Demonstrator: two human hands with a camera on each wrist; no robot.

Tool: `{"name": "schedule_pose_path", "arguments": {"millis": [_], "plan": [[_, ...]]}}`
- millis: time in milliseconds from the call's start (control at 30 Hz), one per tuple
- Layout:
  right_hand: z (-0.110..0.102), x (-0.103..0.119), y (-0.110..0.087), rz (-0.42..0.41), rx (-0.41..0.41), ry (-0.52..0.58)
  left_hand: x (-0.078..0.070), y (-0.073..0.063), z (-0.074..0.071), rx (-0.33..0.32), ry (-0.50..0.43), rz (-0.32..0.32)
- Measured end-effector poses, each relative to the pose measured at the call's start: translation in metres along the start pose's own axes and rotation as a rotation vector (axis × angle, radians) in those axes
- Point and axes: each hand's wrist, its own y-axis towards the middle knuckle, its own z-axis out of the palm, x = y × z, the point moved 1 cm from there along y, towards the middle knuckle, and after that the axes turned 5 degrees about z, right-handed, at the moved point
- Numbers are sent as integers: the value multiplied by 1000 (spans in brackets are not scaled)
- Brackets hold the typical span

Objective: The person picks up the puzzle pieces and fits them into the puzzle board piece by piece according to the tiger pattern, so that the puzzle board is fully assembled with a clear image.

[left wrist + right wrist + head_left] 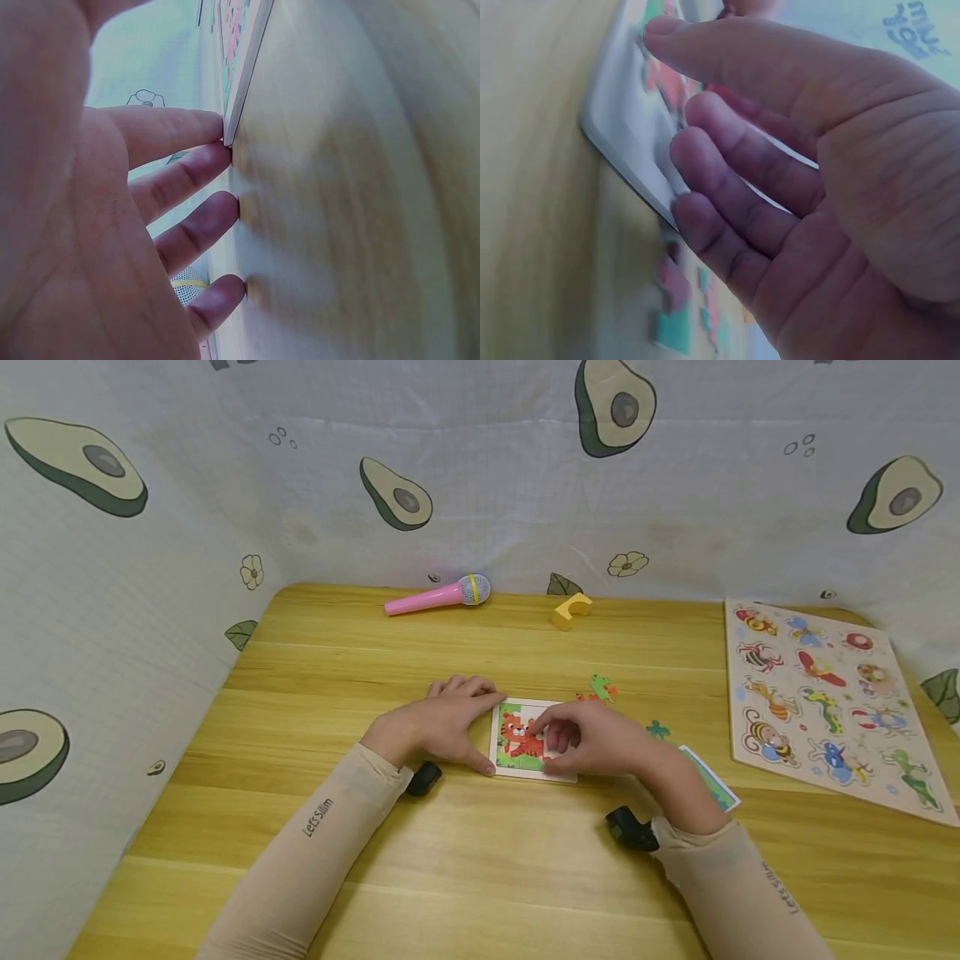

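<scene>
A small jigsaw puzzle in a white-edged tray (534,775) lies flat on the table, showing a red tiger on green. White bare patches show among its fitted pieces. My left hand (442,727) lies spread at the tray's left side, thumb at the lower corner and index finger at the upper one. In the left wrist view those fingers (169,133) are nearly straight, tips down on the wood. Over the tray's right half, my right hand (603,735) touches the puzzle with thumb and index finger. Its other fingers (705,165) bend loosely. I see no piece between them.
Red and green loose pieces (603,688) lie behind the right hand, a dark green piece (657,729) to its right. A picture card (712,781) sits partly under the right forearm. Farther off are a pink microphone (427,600), a yellow arch block (572,610) and an insect board (802,718).
</scene>
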Motion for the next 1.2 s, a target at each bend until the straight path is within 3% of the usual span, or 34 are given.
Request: {"name": "schedule_pose_path", "arguments": {"millis": [167, 500, 767, 1200], "plan": [[-15, -6, -8, 54, -26, 39, 0, 1, 0, 2, 0, -1], [-42, -17, -29, 137, -97, -46, 0, 1, 0, 8, -6, -10], [-43, -23, -32, 202, -42, -49, 1, 1, 0, 4, -10, -4], [-36, -30, -25, 244, -33, -52, 0, -1, 0, 3, -18, 1]]}}
